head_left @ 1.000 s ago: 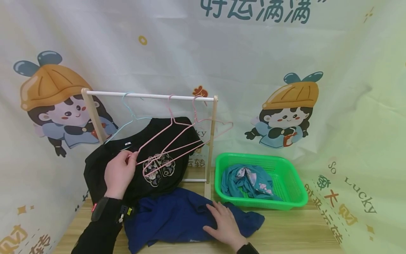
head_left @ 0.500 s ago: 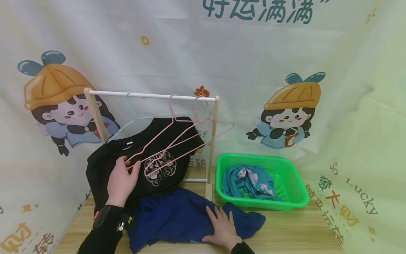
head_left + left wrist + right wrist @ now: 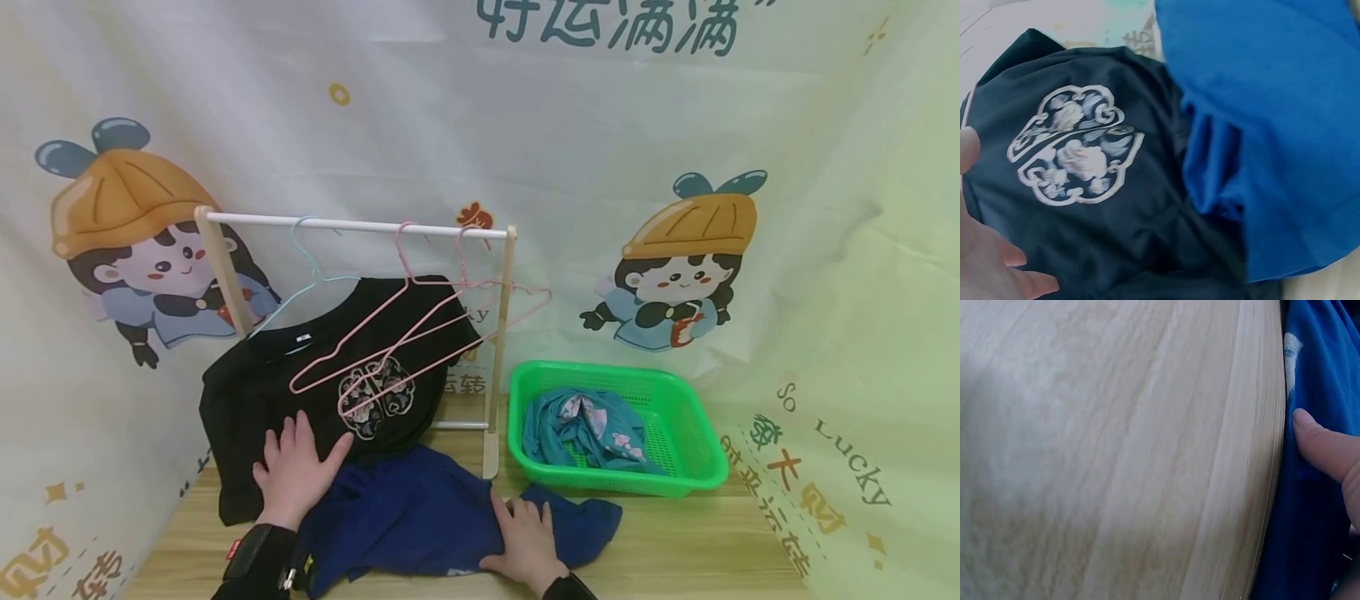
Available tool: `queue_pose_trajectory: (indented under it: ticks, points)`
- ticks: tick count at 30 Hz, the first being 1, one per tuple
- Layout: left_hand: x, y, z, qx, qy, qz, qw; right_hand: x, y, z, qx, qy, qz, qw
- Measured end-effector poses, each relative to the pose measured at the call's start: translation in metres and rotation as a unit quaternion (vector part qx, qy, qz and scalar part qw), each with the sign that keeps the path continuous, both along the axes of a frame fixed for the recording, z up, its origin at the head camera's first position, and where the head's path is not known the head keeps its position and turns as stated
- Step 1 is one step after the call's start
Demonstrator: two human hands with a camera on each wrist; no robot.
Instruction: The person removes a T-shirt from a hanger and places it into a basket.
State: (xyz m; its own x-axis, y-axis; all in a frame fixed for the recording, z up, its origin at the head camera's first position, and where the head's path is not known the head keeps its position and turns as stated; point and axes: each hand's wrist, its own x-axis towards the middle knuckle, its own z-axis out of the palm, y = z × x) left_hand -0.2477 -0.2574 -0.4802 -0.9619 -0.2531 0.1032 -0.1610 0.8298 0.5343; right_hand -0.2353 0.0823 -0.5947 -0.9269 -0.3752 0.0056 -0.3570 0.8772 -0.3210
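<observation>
My left hand [image 3: 295, 475] has its fingers spread over the lower front of a black T-shirt [image 3: 255, 408], near the navy garment; whether it touches the cloth I cannot tell. The shirt, with an embroidered flower patch [image 3: 1079, 147], hangs from a light-blue hanger [image 3: 315, 279]. Two pink hangers [image 3: 408, 283] dangle from the same rail, in front of the shirt. A crumpled navy blue garment [image 3: 405, 521] lies on the table. My right hand [image 3: 527, 540] rests on its right part with fingers extended, the thumb [image 3: 1319, 440] lying along its near edge.
The clothes rack has a white rail [image 3: 352, 226] and wooden posts [image 3: 501, 333]. A green plastic basket [image 3: 697, 433] holding a teal garment [image 3: 581, 429] stands right of it. Beneath everything is a wood-grain table [image 3: 697, 542], backed by a printed curtain [image 3: 555, 125].
My left hand has let go of the pink hanger and moved down to the lower front of the black shirt. The pink hanger swung free. My right hand stays on the navy garment.
</observation>
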Motion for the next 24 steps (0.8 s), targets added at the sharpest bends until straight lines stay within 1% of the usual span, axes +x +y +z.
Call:
queue_pose_trajectory:
  ticks: [3, 6, 9, 13, 17, 19, 21, 24]
  points:
    - [0.004, 0.003, -0.008, 0.002, -0.023, -0.012, 0.9997, -0.001, -0.003, -0.003, 0.006, 0.008, -0.008, 1.0]
    - [0.008, 0.007, -0.016, 0.001, -0.035, -0.02, 0.9992, -0.001, -0.005, -0.005, 0.011, 0.022, -0.015, 1.0]
    - [0.011, 0.014, -0.024, 0.002, -0.035, -0.03, 0.9989, -0.001, -0.008, -0.006, 0.01, 0.036, -0.033, 0.999]
    - [0.015, 0.023, -0.038, 0.007, -0.031, -0.052, 0.9981, -0.003, -0.011, -0.002, -0.014, 0.041, -0.062, 0.997]
    - [0.02, 0.031, -0.049, 0.002, -0.045, -0.067, 0.9968, -0.005, -0.014, 0.008, -0.06, 0.034, -0.08, 0.994]
    - [0.021, 0.035, -0.054, 0.0, -0.052, -0.072, 0.9961, -0.007, -0.015, 0.012, -0.09, 0.04, -0.087, 0.991]
    - [0.022, 0.04, -0.058, -0.001, -0.056, -0.078, 0.9954, -0.009, -0.016, 0.016, -0.134, 0.047, -0.095, 0.985]
    - [0.024, 0.046, -0.063, 0.002, -0.058, -0.084, 0.9948, -0.014, -0.018, 0.023, -0.204, 0.066, -0.101, 0.971]
